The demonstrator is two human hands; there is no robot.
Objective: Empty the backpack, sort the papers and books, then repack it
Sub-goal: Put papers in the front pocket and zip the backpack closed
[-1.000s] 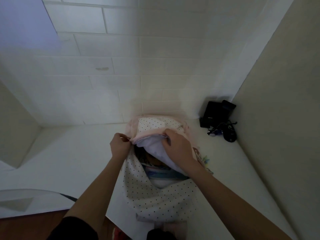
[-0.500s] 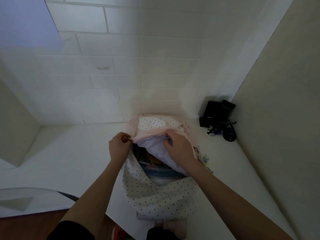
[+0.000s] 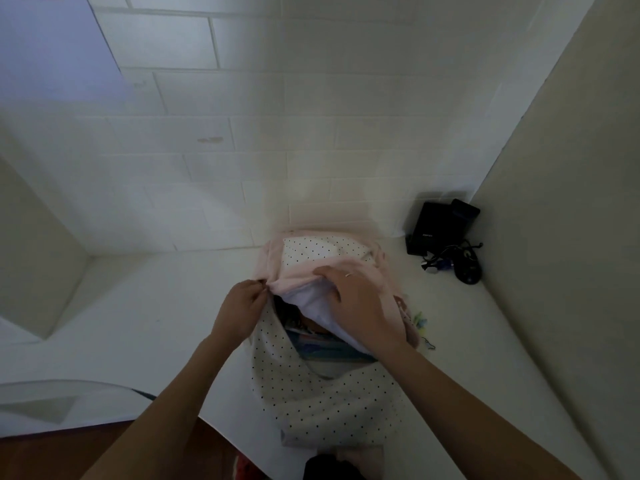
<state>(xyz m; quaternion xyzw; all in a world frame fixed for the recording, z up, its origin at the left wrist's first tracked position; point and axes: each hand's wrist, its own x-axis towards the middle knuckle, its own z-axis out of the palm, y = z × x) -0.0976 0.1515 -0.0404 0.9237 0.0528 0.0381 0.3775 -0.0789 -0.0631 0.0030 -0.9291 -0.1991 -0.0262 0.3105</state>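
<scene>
A white backpack [image 3: 322, 403] with black dots and pink trim lies on the white table [image 3: 156, 313], its top opening toward the wall. My left hand [image 3: 242, 306] pinches the left end of the pink opening edge, probably at the zipper. My right hand [image 3: 360, 306] grips the pink flap and its white lining and holds them up. Through the gap show the edges of books and papers [image 3: 325, 348], blue and multicoloured; most of them are hidden inside.
Black devices [image 3: 440, 230] lean in the back right corner, with a black mouse and tangled cable [image 3: 464, 266] beside them. Walls close the table at the back and right. A small coloured charm [image 3: 420, 322] lies right of the backpack. The table's front edge runs at lower left.
My right hand has lifted the flap slightly higher and further back, widening the opening. My left hand stays at the left end of the opening.
</scene>
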